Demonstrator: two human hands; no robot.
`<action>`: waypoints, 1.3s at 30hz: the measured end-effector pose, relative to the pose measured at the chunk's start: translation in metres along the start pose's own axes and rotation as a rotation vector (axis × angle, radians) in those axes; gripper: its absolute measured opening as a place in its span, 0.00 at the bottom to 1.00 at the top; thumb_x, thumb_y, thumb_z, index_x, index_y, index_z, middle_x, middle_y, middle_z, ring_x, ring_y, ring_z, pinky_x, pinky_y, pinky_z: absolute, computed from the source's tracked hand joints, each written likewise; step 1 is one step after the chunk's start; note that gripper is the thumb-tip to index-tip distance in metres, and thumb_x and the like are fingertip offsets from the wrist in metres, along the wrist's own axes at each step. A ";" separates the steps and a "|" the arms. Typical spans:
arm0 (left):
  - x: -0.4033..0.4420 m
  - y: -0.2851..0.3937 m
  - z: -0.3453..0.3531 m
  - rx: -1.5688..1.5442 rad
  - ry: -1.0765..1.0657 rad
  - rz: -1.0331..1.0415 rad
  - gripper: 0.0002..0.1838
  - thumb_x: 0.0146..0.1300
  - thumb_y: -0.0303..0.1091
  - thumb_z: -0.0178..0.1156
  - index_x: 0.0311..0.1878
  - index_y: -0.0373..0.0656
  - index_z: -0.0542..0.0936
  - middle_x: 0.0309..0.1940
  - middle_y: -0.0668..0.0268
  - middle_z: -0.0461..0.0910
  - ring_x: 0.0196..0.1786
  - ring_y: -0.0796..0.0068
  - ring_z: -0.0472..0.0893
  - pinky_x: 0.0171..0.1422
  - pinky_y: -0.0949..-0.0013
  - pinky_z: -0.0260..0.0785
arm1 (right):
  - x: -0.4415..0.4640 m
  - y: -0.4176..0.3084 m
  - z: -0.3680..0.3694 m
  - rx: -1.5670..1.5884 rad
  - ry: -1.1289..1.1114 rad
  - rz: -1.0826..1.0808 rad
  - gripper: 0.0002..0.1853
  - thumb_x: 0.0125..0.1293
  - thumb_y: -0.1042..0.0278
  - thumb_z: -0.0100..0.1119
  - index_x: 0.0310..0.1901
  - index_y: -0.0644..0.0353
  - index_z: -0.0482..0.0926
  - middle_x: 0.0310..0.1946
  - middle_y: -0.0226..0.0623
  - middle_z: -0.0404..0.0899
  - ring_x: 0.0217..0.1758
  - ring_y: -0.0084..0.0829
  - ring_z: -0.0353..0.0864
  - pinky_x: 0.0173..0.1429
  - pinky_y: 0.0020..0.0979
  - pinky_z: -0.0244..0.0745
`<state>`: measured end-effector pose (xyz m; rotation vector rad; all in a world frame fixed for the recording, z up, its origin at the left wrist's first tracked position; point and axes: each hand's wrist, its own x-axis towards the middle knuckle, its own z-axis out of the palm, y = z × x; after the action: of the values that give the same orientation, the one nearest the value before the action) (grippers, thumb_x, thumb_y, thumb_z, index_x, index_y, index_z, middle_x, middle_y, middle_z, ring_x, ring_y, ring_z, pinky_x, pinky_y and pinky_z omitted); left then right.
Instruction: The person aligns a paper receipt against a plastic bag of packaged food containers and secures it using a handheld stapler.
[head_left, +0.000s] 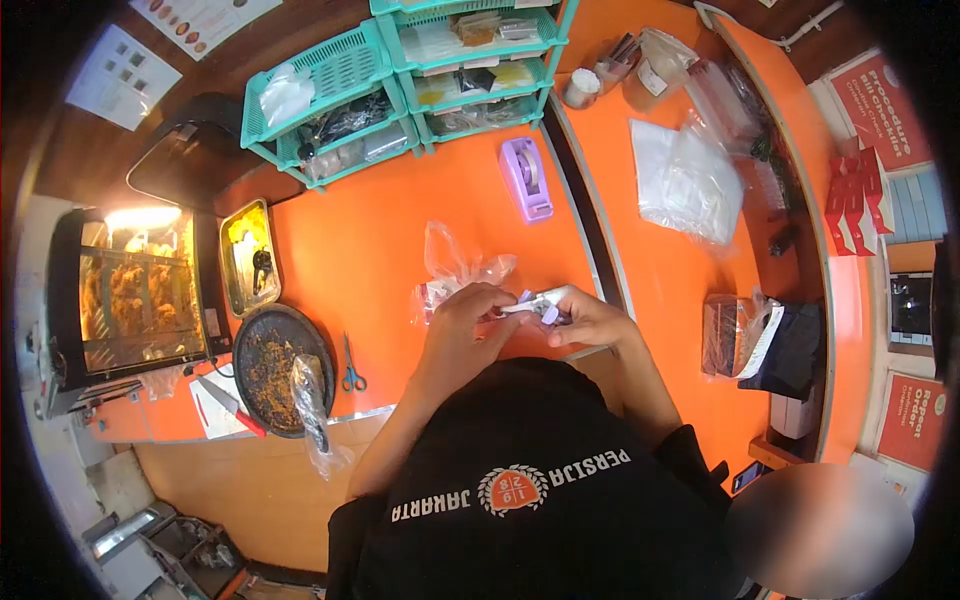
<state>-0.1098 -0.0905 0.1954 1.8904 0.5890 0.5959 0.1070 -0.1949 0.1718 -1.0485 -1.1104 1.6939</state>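
Note:
In the head view my left hand (pixel 468 322) and my right hand (pixel 590 320) meet in front of my chest over the orange counter. Both are closed on a small white-and-purple item (pixel 537 306); its kind cannot be made out, and my fingers partly cover it. A crumpled clear plastic bag (pixel 450 258) lies on the counter just beyond my left hand. Farther off stands a purple tape dispenser (pixel 525 180). Left of my left forearm lie scissors (pixel 350 365) with blue-green handles.
Green stacked baskets (pixel 320 95) stand at the back. Toward the left are a lit food display case (pixel 140 290), a metal tray (pixel 250 258), a dark round tray (pixel 262 345) with crumbs and a red-handled knife (pixel 228 402). Plastic bags (pixel 688 180) lie right. Another person (pixel 820 530) is lower right.

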 end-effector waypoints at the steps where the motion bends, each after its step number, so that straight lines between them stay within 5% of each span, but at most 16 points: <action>1: 0.000 0.004 0.000 -0.004 0.042 0.025 0.10 0.61 0.29 0.75 0.41 0.37 0.84 0.39 0.60 0.86 0.40 0.63 0.87 0.44 0.64 0.79 | -0.001 -0.001 0.005 -0.007 -0.004 -0.011 0.33 0.63 0.40 0.75 0.57 0.59 0.80 0.33 0.21 0.70 0.37 0.17 0.69 0.42 0.24 0.63; 8: 0.008 0.053 -0.032 -0.044 0.121 0.089 0.08 0.59 0.23 0.71 0.40 0.35 0.82 0.39 0.59 0.84 0.37 0.67 0.83 0.43 0.68 0.76 | -0.017 -0.011 0.014 0.083 -0.108 -0.030 0.33 0.64 0.30 0.70 0.31 0.55 0.70 0.26 0.23 0.67 0.28 0.20 0.64 0.34 0.26 0.58; 15: -0.003 0.020 -0.042 -0.162 -0.057 0.094 0.04 0.57 0.20 0.62 0.34 0.34 0.76 0.42 0.57 0.81 0.46 0.64 0.82 0.50 0.65 0.74 | -0.033 -0.024 0.029 0.264 -0.198 -0.269 0.42 0.56 0.14 0.62 0.30 0.55 0.69 0.22 0.21 0.64 0.23 0.16 0.60 0.28 0.25 0.53; 20: -0.027 -0.001 -0.019 -0.195 -0.112 -0.012 0.07 0.64 0.21 0.64 0.32 0.35 0.75 0.40 0.61 0.83 0.41 0.74 0.83 0.49 0.70 0.75 | -0.032 -0.017 0.036 0.356 -0.293 -0.487 0.45 0.61 0.09 0.33 0.29 0.54 0.67 0.15 0.18 0.57 0.16 0.16 0.52 0.21 0.24 0.44; 24: -0.030 -0.001 -0.021 -0.165 -0.169 -0.049 0.08 0.63 0.20 0.65 0.32 0.35 0.75 0.38 0.63 0.84 0.42 0.76 0.84 0.49 0.70 0.76 | -0.034 -0.017 0.040 0.316 -0.282 -0.458 0.48 0.58 0.07 0.27 0.27 0.54 0.66 0.15 0.19 0.57 0.17 0.17 0.52 0.22 0.26 0.45; 37: -0.035 -0.016 -0.022 -0.244 -0.187 -0.209 0.06 0.67 0.21 0.64 0.45 0.37 0.79 0.37 0.64 0.84 0.47 0.73 0.86 0.58 0.65 0.78 | -0.038 -0.028 0.043 0.265 -0.206 -0.407 0.48 0.55 0.04 0.30 0.26 0.53 0.65 0.15 0.19 0.56 0.17 0.17 0.51 0.23 0.25 0.47; 39: -0.041 -0.039 -0.022 -0.256 -0.246 -0.282 0.04 0.69 0.22 0.62 0.45 0.35 0.79 0.37 0.62 0.84 0.47 0.70 0.86 0.58 0.64 0.78 | -0.040 -0.020 0.041 0.242 -0.005 -0.410 0.49 0.53 0.03 0.34 0.27 0.54 0.66 0.16 0.19 0.57 0.19 0.17 0.53 0.25 0.24 0.48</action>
<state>-0.1597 -0.0882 0.1617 1.5741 0.5754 0.2376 0.0849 -0.2373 0.2089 -0.6155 -1.0115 1.4544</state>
